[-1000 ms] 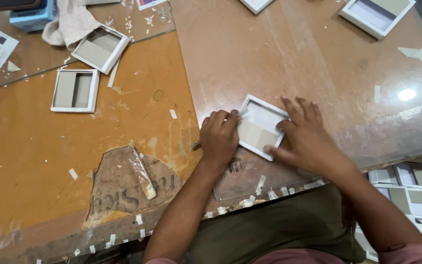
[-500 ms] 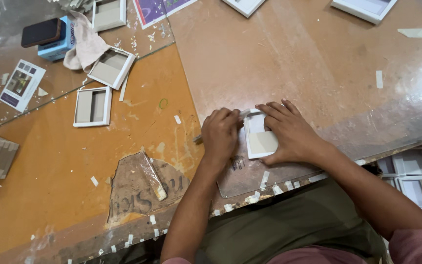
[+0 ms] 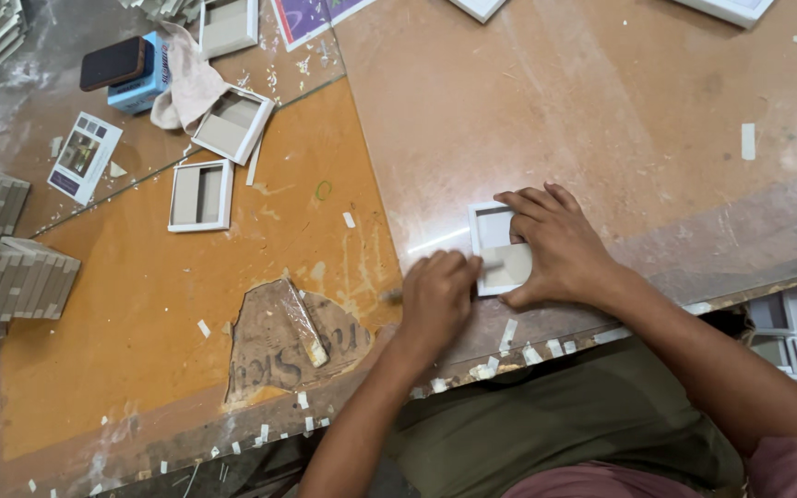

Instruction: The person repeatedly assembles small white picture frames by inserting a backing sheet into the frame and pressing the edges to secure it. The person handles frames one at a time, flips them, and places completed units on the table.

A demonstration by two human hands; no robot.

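The right hand [image 3: 560, 242] lies flat, fingers spread, pinning a small white frame [image 3: 495, 242] to the worktop [image 3: 601, 111] near its front edge so it cannot slide, while the left hand [image 3: 437, 300], fingers curled shut on a thin tool [image 3: 397, 295], works at its edge.

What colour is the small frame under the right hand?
White, with a beige panel inside; the small frame under the right hand shows best in the head view.
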